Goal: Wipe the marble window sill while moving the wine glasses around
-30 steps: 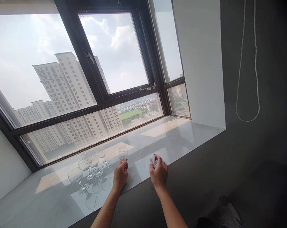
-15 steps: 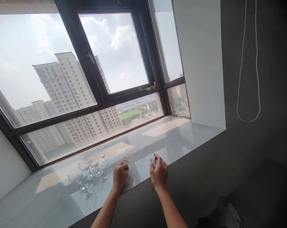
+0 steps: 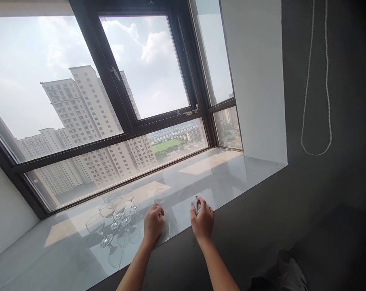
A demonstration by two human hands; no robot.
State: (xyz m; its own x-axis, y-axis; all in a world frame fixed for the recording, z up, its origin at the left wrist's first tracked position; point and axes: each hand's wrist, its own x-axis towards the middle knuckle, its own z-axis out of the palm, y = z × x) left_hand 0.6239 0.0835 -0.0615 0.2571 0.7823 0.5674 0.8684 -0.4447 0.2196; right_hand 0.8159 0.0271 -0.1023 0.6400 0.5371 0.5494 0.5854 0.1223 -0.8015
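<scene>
My left hand (image 3: 153, 222) is closed around the lower part of a clear wine glass (image 3: 160, 195), whose bowl rises above my fingers; the stem and foot are hidden by the hand. To its right, my right hand (image 3: 202, 220) grips a crumpled pale cloth (image 3: 194, 201) that shows between thumb and fingers. Both hands are at the front edge of the glossy windowsill (image 3: 231, 184). Left of my left hand stand several more stemmed glasses in a group, the nearest wine glass (image 3: 95, 224) being closest to the front edge.
Behind the sill is a dark-framed window (image 3: 127, 121) with a handle (image 3: 114, 73); tall buildings show outside. A white beaded cord loop (image 3: 327, 101) hangs on the dark wall at the right. A shoe (image 3: 289, 268) shows at the lower right.
The wine glass in my left hand has tilted slightly, its bowl shifting left and becoming more upright. My right hand with the cloth stays nearly in place.
</scene>
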